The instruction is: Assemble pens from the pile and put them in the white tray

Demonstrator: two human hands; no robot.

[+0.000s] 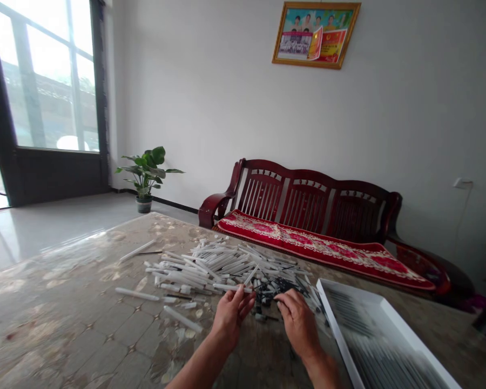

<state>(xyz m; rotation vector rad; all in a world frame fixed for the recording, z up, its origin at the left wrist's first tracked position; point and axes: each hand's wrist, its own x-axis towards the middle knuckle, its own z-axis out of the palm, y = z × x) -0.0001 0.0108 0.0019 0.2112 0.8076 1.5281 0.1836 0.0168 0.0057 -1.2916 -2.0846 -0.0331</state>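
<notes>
A loose heap of white plastic tubes (222, 267) lies on the marble-patterned tabletop (65, 319), with a cluster of small black parts (279, 286) at its right end. My left hand (231, 316) pinches a white tube (230, 288) at the heap's near edge. My right hand (297, 319) reaches into the black parts, its fingers curled, and anything held there is hidden. Single tubes (182, 319) lie apart in front of the heap. To the right of my right hand stands a white tray (337, 332) holding rows of thin dark rods.
A dark red wooden bench (308, 200) with a patterned red cushion stands beyond the table's far edge. A potted green plant (146, 175) sits on the tiled floor by a tall glazed door (44, 102). The tray runs off the picture's lower right.
</notes>
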